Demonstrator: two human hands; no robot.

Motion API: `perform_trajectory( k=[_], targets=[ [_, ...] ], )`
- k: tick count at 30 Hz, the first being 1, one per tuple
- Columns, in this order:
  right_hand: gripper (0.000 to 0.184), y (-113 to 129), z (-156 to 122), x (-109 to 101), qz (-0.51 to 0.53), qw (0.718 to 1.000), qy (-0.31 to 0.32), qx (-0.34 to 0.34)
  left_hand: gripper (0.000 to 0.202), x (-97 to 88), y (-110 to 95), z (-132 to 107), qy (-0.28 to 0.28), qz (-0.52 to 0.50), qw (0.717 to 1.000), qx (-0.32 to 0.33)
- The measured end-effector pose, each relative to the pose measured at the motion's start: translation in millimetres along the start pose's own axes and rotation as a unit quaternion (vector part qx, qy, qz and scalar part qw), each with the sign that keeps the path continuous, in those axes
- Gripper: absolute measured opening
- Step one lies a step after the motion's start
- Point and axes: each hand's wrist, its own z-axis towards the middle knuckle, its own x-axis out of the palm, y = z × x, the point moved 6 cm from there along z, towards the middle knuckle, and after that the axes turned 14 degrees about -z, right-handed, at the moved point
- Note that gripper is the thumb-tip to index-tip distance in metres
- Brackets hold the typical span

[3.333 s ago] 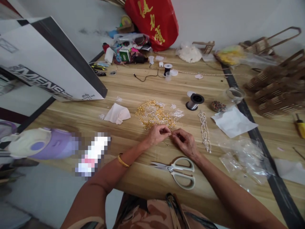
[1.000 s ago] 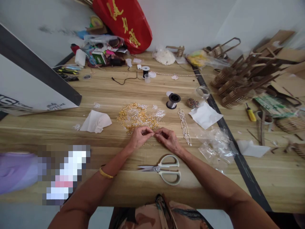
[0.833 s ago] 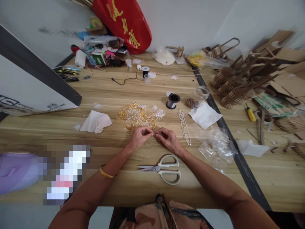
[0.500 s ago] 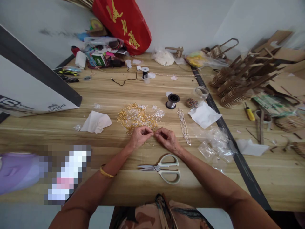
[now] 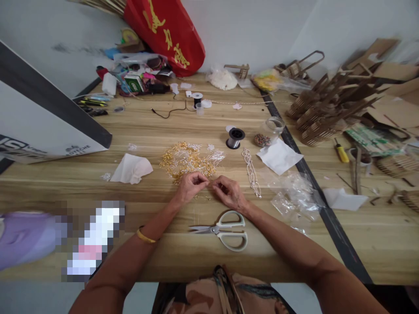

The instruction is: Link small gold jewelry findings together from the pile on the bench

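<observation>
Both hands meet fingertip to fingertip over the wooden table, just in front of a loose pile of gold and silver beads and pins [image 5: 183,159]. My left hand [image 5: 192,186] is closed in a pinch between thumb and forefinger; what it grips is too small to make out. Very near it, my right hand [image 5: 229,191] pinches in the same way, its contents likewise too fine to name. A short gold chain [image 5: 204,198] lies below the fingertips. Closer to my body rest scissors [image 5: 219,229] with pale handles, blades slightly apart and pointing left.
Right of my hands lie a silver beaded chain [image 5: 251,172], white paper [image 5: 279,156] and clear plastic bags [image 5: 296,198]. Behind stand a wire spool [image 5: 235,138] and a glass jar [image 5: 273,128] of beads. Crumpled white tissue [image 5: 131,168] lies left. Small woven baskets [image 5: 314,113] crowd the right.
Both hands keep their pinches, almost in place. The gold chain under them shows a little more fully. The whole view has shifted slightly.
</observation>
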Motion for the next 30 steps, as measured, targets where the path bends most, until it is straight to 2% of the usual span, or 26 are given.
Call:
perform_trajectory(
  k=[30],
  targets=[
    [0.011, -0.6, 0.0, 2.2, -0.009, 1.0, 0.018, 0.003, 0.009, -1.7, -3.1, -1.5, -0.003, 0.023, 1.0, 0.003]
  ],
)
